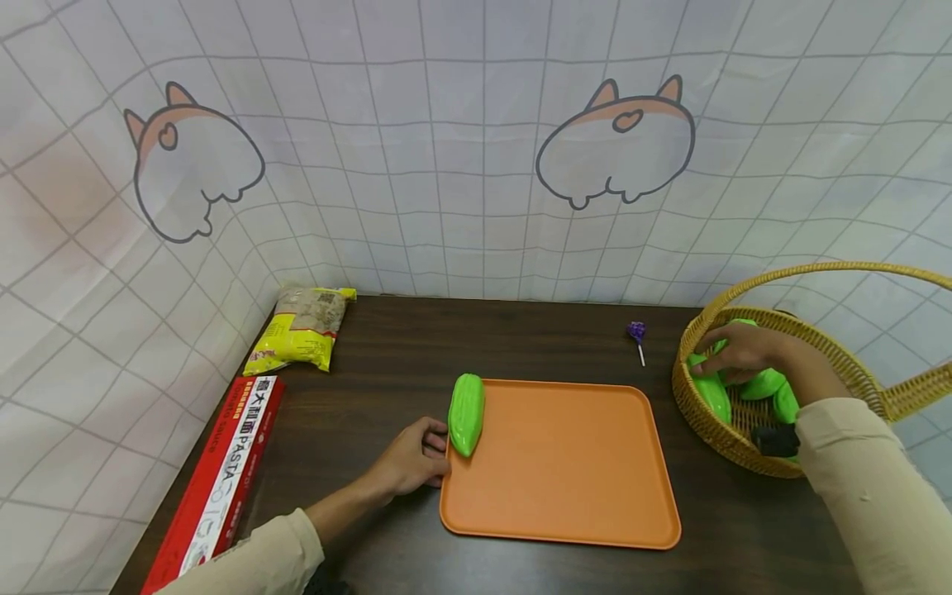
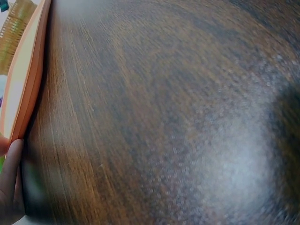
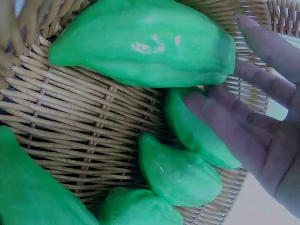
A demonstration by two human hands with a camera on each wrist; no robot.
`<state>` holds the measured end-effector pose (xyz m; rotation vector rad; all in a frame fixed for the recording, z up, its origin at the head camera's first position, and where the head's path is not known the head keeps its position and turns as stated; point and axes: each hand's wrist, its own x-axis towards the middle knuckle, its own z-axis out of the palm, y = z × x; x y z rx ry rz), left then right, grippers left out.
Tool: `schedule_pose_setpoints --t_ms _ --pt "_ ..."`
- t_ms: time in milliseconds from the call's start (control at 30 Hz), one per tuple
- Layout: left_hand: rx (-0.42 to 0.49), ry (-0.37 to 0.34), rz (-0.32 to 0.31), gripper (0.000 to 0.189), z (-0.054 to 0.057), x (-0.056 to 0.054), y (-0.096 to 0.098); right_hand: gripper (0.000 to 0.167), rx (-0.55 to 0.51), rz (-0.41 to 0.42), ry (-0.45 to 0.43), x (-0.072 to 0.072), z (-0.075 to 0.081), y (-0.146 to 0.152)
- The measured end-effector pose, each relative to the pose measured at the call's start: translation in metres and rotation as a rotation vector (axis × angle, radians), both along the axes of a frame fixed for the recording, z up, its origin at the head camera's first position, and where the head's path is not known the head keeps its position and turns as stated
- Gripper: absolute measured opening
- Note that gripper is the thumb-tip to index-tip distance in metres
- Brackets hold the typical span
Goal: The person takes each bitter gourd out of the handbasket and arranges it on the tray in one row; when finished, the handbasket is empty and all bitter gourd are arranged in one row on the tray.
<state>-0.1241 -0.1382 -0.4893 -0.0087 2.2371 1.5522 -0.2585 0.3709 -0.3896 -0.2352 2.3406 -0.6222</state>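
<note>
My left hand [image 1: 412,453] grips the left rim of an orange tray [image 1: 565,463]; in the left wrist view, fingers [image 2: 11,171] meet the tray's edge [image 2: 33,84]. One glossy green, ridged toy bitter melon [image 1: 466,413] with a pointed tip lies on the tray's left side. Inside the wicker basket [image 1: 692,413], my right hand [image 1: 751,351] reaches among more green pieces. The right wrist view has its fingers spread around the blunt end of a large bitter melon [image 3: 145,44], the thumb beside a smaller green piece [image 3: 197,129]. Contact there is hard to tell.
A purple-wrapped lollipop [image 1: 636,332] lies between tray and basket, toward the back. At the left are a yellow snack-like bag [image 1: 301,329] and a long red pasta box [image 1: 216,479]. The basket's handle [image 1: 818,268] arches over it. A white gridded curtain [image 1: 476,165] hangs behind the dark table.
</note>
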Motion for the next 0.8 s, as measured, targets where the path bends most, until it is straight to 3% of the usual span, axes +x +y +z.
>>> schedule_pose_setpoints --t_ms 233,667,800 --pt "-0.002 -0.004 0.002 0.060 0.0011 0.0005 -0.0002 0.078 -0.039 -0.022 0.004 0.0009 -0.0026 0.0022" --pt "-0.010 -0.003 -0.007 0.060 0.0004 0.0007 -0.0008 0.076 0.016 0.057 0.014 -0.0023 -0.0046 -0.0011" --pt "-0.003 0.001 -0.005 0.060 -0.0001 0.0006 -0.0009 0.073 0.006 0.039 0.015 -0.0025 -0.0045 -0.0017"
